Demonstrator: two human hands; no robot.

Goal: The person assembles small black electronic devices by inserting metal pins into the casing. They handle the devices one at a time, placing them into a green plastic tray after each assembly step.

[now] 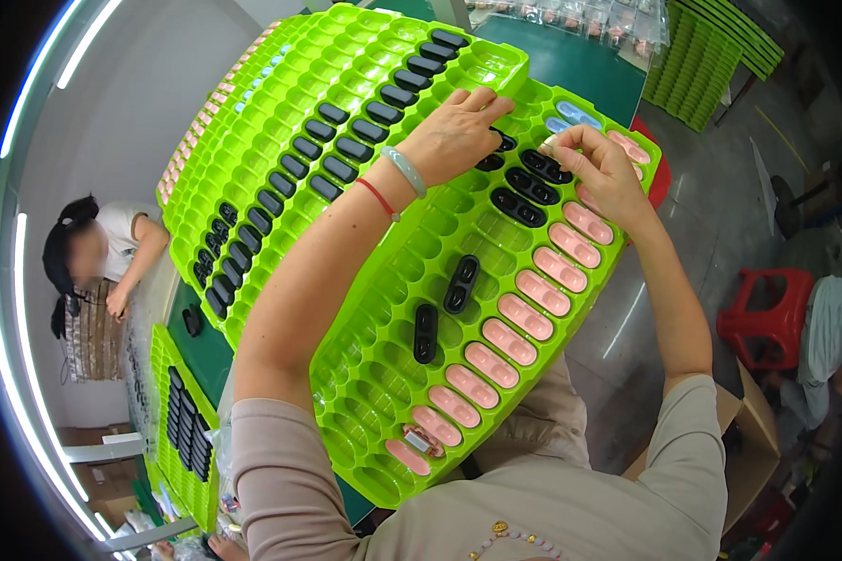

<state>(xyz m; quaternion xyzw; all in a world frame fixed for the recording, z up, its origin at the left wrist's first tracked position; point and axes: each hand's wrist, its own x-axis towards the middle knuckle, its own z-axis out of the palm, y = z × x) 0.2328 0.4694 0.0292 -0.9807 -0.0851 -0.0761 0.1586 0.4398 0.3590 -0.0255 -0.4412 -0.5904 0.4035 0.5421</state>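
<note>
My left hand [460,133], with a pale bangle and a red cord at the wrist, has its fingers bent down at the inner edge of the near green tray [398,397]. Black oval pieces lie just beneath them, and whatever the fingertips grip is hidden. To its right, my right hand [601,170] pinches thumb and fingers together over a black oval shell [544,166]. Something pale shows at those fingertips, too small to name. Another black shell [518,207] sits in the pocket just nearer to me. Pink oval shells [543,293] line the tray's right side.
A second green tray [346,70] with black oval pieces [354,150] lies to the left. Blue shells [578,114] sit at the near tray's far end. A person [112,248] works at far left. A red stool [765,318] and stacked green trays [697,70] stand right.
</note>
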